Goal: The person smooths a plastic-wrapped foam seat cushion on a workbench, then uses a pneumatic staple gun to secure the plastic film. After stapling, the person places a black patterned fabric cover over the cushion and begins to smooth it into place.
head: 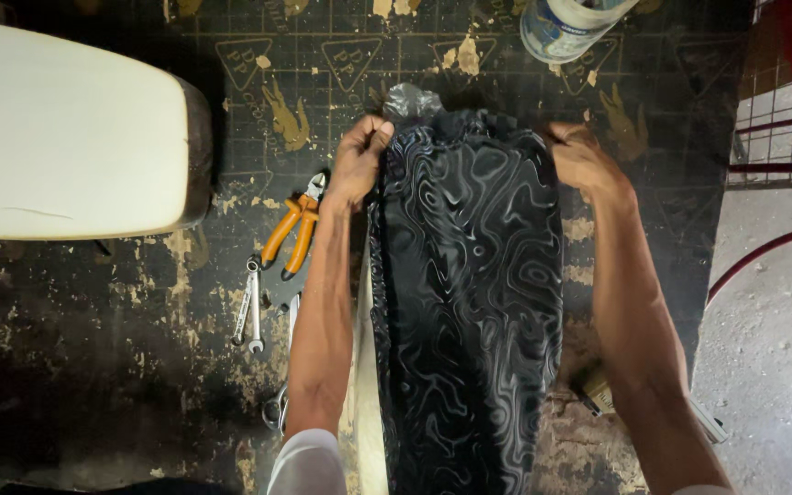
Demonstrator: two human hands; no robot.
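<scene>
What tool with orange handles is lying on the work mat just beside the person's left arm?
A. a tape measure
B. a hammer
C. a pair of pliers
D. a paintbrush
C: the pliers lie on the dark work mat, jaws pointing up, next to the left hand, which grips the black swirl-patterned cover.
</scene>
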